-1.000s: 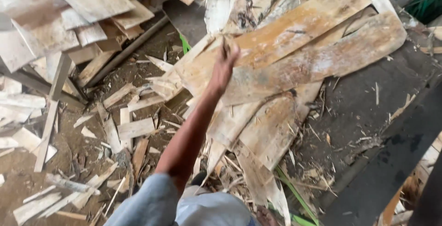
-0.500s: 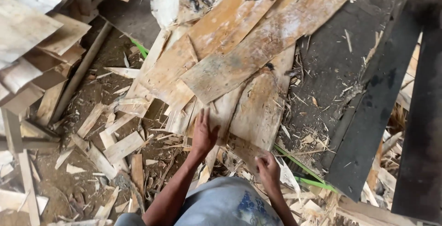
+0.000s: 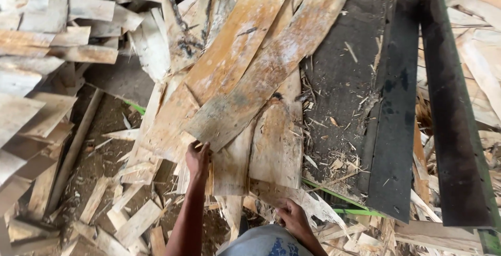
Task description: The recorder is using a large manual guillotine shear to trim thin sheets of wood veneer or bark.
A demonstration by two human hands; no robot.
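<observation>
veneer sheets point(image 3: 245, 99) under left hand point(image 3: 198, 158), right hand point(image 3: 292, 217) on lower sheet point(image 3: 302, 201)

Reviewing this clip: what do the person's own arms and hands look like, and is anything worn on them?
Both hands are bare, no gloves: the left hand and the right hand. Both forearms are bare too, with no sleeves reaching them. I see no watch, ring or band. Light blue-grey clothing with a darker blue patch shows at the bottom edge.
</observation>
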